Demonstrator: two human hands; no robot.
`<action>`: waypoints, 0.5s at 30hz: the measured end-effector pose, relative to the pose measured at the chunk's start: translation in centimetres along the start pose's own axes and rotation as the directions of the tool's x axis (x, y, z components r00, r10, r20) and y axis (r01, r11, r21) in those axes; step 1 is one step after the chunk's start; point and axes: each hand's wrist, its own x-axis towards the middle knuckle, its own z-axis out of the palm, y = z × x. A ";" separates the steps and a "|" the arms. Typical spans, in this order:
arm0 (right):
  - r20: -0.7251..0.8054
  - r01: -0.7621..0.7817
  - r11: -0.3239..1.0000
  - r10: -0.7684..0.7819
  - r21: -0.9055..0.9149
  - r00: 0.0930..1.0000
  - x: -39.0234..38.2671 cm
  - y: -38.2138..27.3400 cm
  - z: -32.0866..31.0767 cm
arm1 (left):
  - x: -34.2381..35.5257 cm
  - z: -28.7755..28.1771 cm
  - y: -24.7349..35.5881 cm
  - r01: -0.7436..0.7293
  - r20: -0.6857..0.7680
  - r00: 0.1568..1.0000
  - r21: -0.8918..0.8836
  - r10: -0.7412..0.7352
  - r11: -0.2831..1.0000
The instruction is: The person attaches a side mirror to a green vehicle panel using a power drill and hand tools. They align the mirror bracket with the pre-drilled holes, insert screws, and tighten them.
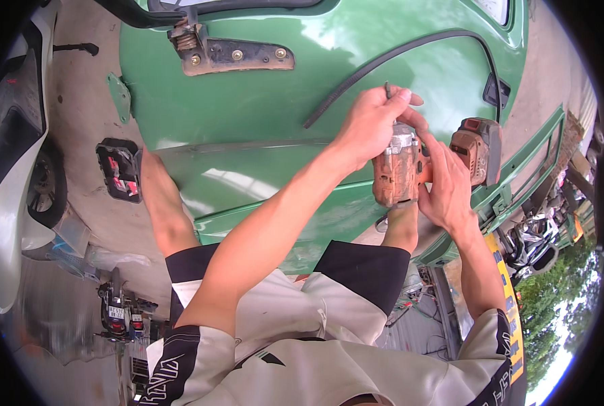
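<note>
Toward the right edge of the green metal panel [248, 111], the right hand [451, 188] grips an orange-grey cordless drill [394, 179]; the left hand [368, 127] curls fingers by its thin dark bit [387, 89], whether pinching I cannot tell. Accidental trigger press could injure them.

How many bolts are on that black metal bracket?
3: a round yellowish metal bolt left, another bolt midway, a third bolt right, along the flat black metal bracket. More may be hidden.

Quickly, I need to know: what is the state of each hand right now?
Left hand: partly closed at the front of the drill, by a thin rod; its grip cannot be told.
Right hand: closed, holding the drill by its handle.
</note>
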 end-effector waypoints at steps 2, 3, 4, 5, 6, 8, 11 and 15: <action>-0.010 0.010 0.973 -0.008 0.232 1.000 0.9 -3.1 -0.3 | -2.5 -2.3 0.4 0.032 -0.043 0.998 -0.222 -0.043 0.975; -0.003 0.009 0.977 -0.009 0.214 1.000 1.2 -3.7 -0.2 | -3.6 -3.0 0.8 0.061 -0.065 0.993 -0.428 -0.098 0.902; 0.014 0.046 0.974 -0.050 0.223 0.999 1.7 -3.7 0.8 | -4.6 -3.4 1.4 0.007 -0.169 0.980 -0.512 -0.108 0.859; 0.032 0.082 0.969 -0.092 0.234 0.995 2.3 -3.9 1.4 | -4.8 -3.9 1.9 0.003 -0.164 0.981 -0.519 -0.103 0.855; -0.011 0.120 0.954 -0.122 0.274 0.992 3.5 -4.8 1.6 | -5.1 -4.5 2.3 -0.057 -0.218 0.971 -0.603 -0.096 0.796; 0.025 0.064 0.963 -0.073 0.260 0.997 5.0 -5.7 2.1 | -5.1 -6.2 2.8 -0.125 -0.226 0.973 -0.701 -0.052 0.702; -0.009 0.037 0.972 -0.036 0.231 0.999 8.4 -8.1 2.0 | -3.1 -9.8 2.2 -0.127 -0.220 0.972 -0.794 -0.086 0.595; 0.156 -0.204 0.963 0.177 0.178 0.972 11.9 -9.2 1.4 | -1.6 -11.8 1.4 -0.188 -0.248 0.968 -0.805 -0.032 0.563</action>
